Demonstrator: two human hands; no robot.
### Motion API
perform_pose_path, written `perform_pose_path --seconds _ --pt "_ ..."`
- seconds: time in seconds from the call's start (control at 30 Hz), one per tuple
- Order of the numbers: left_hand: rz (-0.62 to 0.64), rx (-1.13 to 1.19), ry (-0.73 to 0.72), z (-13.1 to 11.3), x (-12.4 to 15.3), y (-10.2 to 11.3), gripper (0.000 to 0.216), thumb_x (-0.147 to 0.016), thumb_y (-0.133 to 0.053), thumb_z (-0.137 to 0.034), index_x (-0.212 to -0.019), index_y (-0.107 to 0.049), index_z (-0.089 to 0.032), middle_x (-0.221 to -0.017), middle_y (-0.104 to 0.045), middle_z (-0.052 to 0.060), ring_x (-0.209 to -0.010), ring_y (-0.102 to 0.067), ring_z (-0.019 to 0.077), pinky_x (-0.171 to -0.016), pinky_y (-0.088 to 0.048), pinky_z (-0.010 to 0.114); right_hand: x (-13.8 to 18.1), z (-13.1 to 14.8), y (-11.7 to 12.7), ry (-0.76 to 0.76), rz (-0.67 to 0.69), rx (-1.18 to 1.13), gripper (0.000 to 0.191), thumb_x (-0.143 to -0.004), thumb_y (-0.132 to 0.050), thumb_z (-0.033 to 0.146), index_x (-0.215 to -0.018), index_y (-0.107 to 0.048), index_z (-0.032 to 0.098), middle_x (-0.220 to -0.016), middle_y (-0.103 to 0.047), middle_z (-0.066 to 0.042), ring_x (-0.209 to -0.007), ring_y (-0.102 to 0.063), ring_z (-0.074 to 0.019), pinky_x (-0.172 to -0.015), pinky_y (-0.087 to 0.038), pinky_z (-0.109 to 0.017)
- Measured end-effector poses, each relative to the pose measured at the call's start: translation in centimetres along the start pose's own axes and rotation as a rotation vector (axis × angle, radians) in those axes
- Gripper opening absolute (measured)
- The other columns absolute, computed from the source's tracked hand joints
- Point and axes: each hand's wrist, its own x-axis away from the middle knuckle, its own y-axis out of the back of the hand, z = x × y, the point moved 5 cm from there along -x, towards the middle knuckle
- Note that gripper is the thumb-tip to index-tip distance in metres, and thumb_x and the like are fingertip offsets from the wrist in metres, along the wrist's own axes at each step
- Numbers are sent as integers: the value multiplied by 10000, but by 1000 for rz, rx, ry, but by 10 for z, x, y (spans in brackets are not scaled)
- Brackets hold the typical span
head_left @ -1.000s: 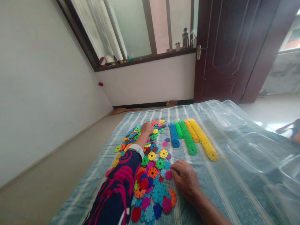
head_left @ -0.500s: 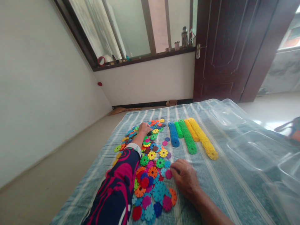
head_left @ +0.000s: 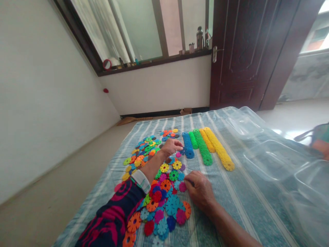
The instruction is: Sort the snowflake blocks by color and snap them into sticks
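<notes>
Loose notched plastic discs in many colours form a long pile (head_left: 172, 205) on the striped cloth. My left hand (head_left: 171, 146) reaches over the pile's far part, its fingertips pinched at a small blue disc (head_left: 182, 151). That disc is right beside the blue row of stacked discs (head_left: 188, 145). My right hand (head_left: 199, 190) rests on the cloth at the pile's right side, fingers curled and closed. What it holds, if anything, is hidden. A magenta disc (head_left: 182, 187) lies at its fingertips.
Green disc rows (head_left: 203, 151) and yellow disc rows (head_left: 221, 152) lie right of the blue one. Clear plastic containers (head_left: 275, 159) stand along the right side. A person's arm (head_left: 320, 144) shows at the right edge. Beyond the bed are a window sill and a dark red door (head_left: 239, 55).
My left hand has moved right from the far left part of the pile to the blue disc beside the blue row. My right hand has stayed in place; the view has shifted slightly.
</notes>
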Motion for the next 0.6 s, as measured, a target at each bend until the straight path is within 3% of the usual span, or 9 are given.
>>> perform_pose_path --seconds 0.13,0.27,0.47,0.6 --pt "67 -64 -125 -12 8 -37 90 -618 -649 -139 -691 -701 -134 -619 -641 -7 -599 -559 106 -580 -440 218 0 1 0 8 -3 11 192 -818 -544 118 -685 -651 206 -716 -591 2 -743 -493 -130 -676 -321 -230" --pt "42 -197 -194 -16 5 -43 111 -637 -620 -138 -700 -711 -138 -641 -655 -1 -626 -574 116 -601 -444 220 0 2 1 -7 -1 9 191 -818 -543 119 -695 -657 209 -722 -599 0 -751 -500 -132 -680 -322 -232" --pt "-96 -312 -218 -14 -8 -18 133 -672 -601 -157 -730 -720 -148 -667 -668 -2 -640 -591 124 -619 -447 219 0 2 1 -13 4 -1 193 -822 -536 127 -696 -659 205 -733 -608 -5 -764 -516 -136 -692 -324 -235" --pt "-258 -524 -66 -2 -26 18 161 -712 -573 -143 -750 -727 -171 -759 -705 12 -762 -631 147 -710 -455 218 0 2 0 -14 8 -18 204 -830 -526 121 -689 -649 202 -730 -606 -3 -754 -511 -133 -685 -320 -233"
